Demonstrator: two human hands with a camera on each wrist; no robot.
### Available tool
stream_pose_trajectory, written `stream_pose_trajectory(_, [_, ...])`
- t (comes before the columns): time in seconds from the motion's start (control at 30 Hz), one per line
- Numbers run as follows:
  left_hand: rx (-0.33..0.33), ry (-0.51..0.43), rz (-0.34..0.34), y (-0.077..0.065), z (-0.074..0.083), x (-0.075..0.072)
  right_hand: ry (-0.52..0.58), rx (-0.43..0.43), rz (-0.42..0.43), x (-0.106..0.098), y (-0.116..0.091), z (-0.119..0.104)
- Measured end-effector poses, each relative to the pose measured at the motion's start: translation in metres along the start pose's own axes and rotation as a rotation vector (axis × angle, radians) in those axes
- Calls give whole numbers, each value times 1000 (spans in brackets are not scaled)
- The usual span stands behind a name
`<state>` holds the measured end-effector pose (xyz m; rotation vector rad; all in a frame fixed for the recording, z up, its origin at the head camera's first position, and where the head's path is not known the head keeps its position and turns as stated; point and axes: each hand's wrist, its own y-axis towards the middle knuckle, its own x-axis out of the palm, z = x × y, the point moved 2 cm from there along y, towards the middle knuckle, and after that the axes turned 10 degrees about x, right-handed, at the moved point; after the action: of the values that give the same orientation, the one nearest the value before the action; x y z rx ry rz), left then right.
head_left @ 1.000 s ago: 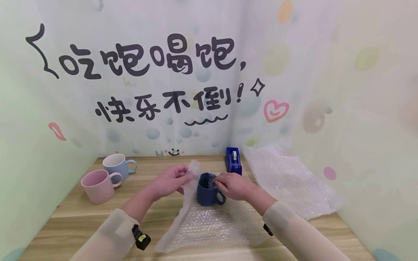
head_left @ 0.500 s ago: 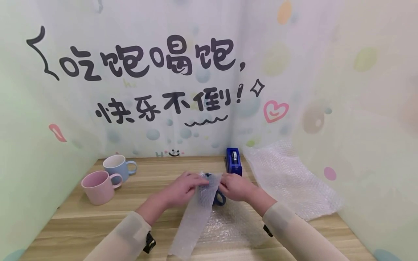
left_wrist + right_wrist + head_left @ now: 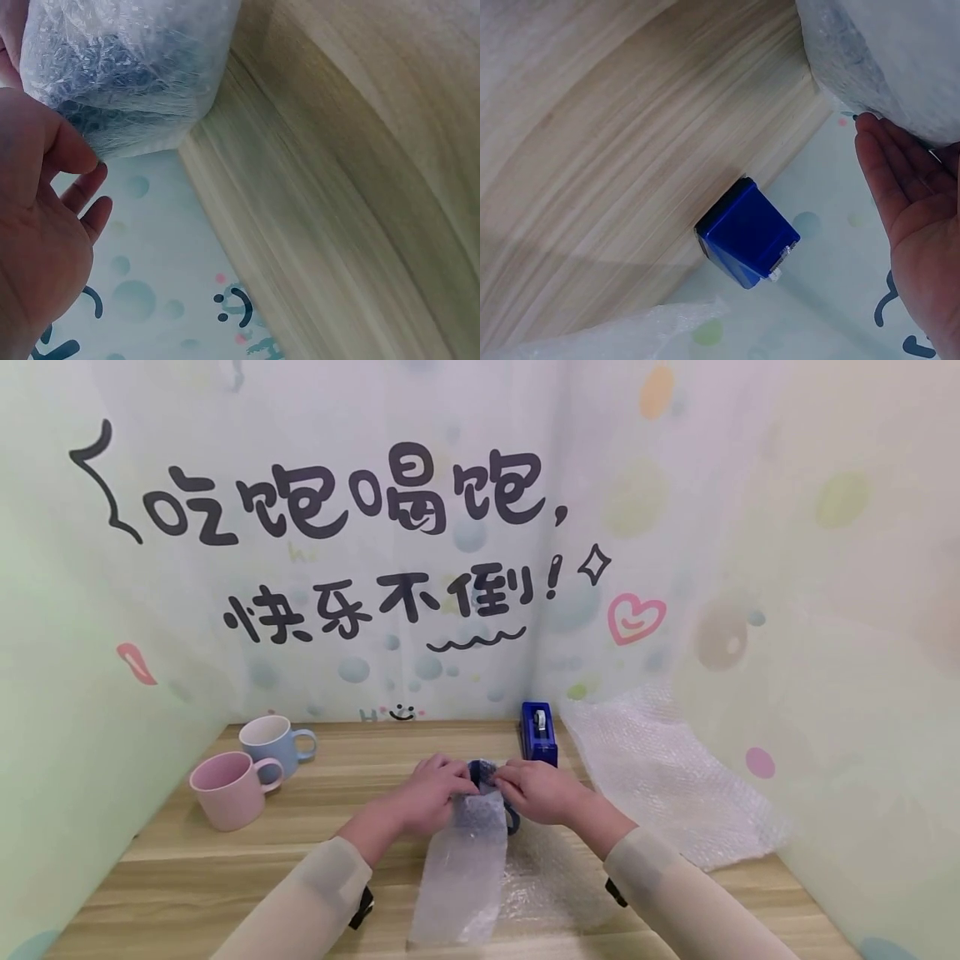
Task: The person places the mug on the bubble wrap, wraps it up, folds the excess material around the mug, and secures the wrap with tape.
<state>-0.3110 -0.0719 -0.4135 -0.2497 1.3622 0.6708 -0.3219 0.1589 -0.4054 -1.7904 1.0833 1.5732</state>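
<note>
A dark blue mug (image 3: 513,820) stands mid-table, mostly covered by a sheet of bubble wrap (image 3: 463,868). Its handle pokes out on the right, and part of its dark opening shows between the hands. My left hand (image 3: 432,792) holds the wrap at the mug's left rim, thumb and fingertips bent over the edge. From the other side, my right hand (image 3: 538,790) pinches the wrap at the rim. The right wrist view has its fingers (image 3: 896,161) lying along the outside of the wrapped mug. A loose tail of wrap hangs down toward the front.
On the left of the wooden table (image 3: 187,893) are a pink mug (image 3: 228,793) and a light blue mug (image 3: 268,747). A blue tape dispenser (image 3: 538,733) stands behind my right hand. Another bubble wrap sheet (image 3: 675,777) lies at the right, against the wall.
My left hand has brought the wrap's left flap up and over the mug to the right, folding it in at the rim. The right hand has stayed at the rim.
</note>
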Motion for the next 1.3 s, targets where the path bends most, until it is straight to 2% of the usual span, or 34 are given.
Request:
stream_pose_trajectory(0.13, [-1, 14, -24, 5, 0, 0, 0, 1, -5, 0, 1, -1])
stream_pose_trajectory(0.4, [4, 50, -15, 7, -2, 3, 31, 57, -64, -1, 4, -6])
stream_pose_trajectory(0.57, [-93, -61, 9, 4, -5, 8, 70, 113, -120, -2, 7, -10])
stream_pose_trajectory(0.67, [-130, -128, 42, 0, -6, 11, 64, 116, -135, -1, 8, -12])
stream_pose_trajectory(0.9, [-10, -249, 251, -19, -13, 17, 52, 118, -145, 3, 12, -16])
stream_pose_trajectory(1.0, [6, -287, 297, -26, -16, 16, 58, 116, -143, 4, 15, -18])
stream_pose_trajectory(1.1, [27, -260, 317, -28, -17, 11, 55, 107, -147, 3, 16, -18])
stream_pose_trajectory(1.2, [-7, -271, 277, -24, -22, 8, 54, 94, -146, 2, 17, -19])
stream_pose_trajectory(1.27, [15, -286, 265, -16, -52, 29, 51, 93, -148, 3, 18, -18])
stream_pose_trajectory(1.3, [2, -314, 232, -13, -55, 30, 52, 96, -149, 3, 18, -18])
